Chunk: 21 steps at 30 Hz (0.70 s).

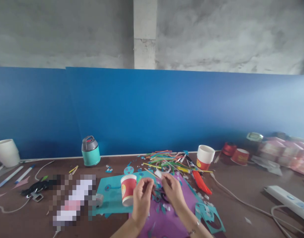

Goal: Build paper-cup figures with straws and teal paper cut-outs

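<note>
My left hand (142,198) and my right hand (173,191) meet over a purple foam sheet (166,222), fingers pinched together on something small I cannot make out. A small white piece (158,174) shows just above my right fingertips. A red and white paper cup (128,189) stands upright right beside my left hand, on a teal foam sheet (109,195). Small cut scraps, teal and dark, lie under and around both hands.
A pile of coloured straws (164,159) lies behind the hands, with a second paper cup (205,157) and an orange-red tool (201,182) to the right. A teal flask (90,150) stands at the blue backboard. A white power strip (287,199) and cables lie right; pens and a white cup (6,152) left.
</note>
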Motion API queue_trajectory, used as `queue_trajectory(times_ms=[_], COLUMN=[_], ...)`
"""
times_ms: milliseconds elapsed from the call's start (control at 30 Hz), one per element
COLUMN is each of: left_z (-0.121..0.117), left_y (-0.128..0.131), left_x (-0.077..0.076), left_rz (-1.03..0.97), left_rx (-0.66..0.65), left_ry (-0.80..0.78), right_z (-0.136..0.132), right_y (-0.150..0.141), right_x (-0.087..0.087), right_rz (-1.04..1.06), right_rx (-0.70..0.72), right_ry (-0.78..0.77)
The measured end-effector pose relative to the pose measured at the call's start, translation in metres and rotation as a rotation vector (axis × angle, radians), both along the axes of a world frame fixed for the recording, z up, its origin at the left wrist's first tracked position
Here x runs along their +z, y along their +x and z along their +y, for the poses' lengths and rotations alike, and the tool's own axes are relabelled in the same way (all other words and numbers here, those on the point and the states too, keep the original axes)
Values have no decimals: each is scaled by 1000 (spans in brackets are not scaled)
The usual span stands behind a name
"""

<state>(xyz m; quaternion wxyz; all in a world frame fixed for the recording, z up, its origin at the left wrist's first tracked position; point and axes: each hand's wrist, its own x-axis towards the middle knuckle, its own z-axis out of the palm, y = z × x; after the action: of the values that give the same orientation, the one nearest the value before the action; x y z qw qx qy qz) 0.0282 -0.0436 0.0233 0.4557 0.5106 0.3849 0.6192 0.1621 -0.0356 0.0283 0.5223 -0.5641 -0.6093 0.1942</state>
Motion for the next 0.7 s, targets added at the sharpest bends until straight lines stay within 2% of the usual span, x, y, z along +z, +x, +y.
queue_trajectory(times_ms=[133, 200, 267, 333, 400, 467, 600, 700], left_z=[3, 6, 9, 11, 12, 13, 14, 13], left_y=[0, 0, -1, -1, -1, 0, 1, 0], left_x=[0, -2, -4, -5, -7, -8, -12, -12], left_rz=[-120, -147, -150, -145, -140, -125, -63, 18], left_rx=[-59, -69, -67, -78, -104, -141, -184, -120], left_ry=[-76, -85, -90, -100, -109, -109, -94, -74], right_z=[8, 9, 8, 5, 3, 1, -2, -5], right_y=[24, 27, 23, 14, 5, -1, -6, -6], right_x=[-8, -11, -10, -7, -3, -1, 2, 6], right_rz=[-356, -412, -335, -164, 9, 107, 116, 91], right_rx=[-120, -176, -149, -23, 104, 163, 183, 149], right_ry=[-44, -55, -1, 38, 1, -43, -1, 45])
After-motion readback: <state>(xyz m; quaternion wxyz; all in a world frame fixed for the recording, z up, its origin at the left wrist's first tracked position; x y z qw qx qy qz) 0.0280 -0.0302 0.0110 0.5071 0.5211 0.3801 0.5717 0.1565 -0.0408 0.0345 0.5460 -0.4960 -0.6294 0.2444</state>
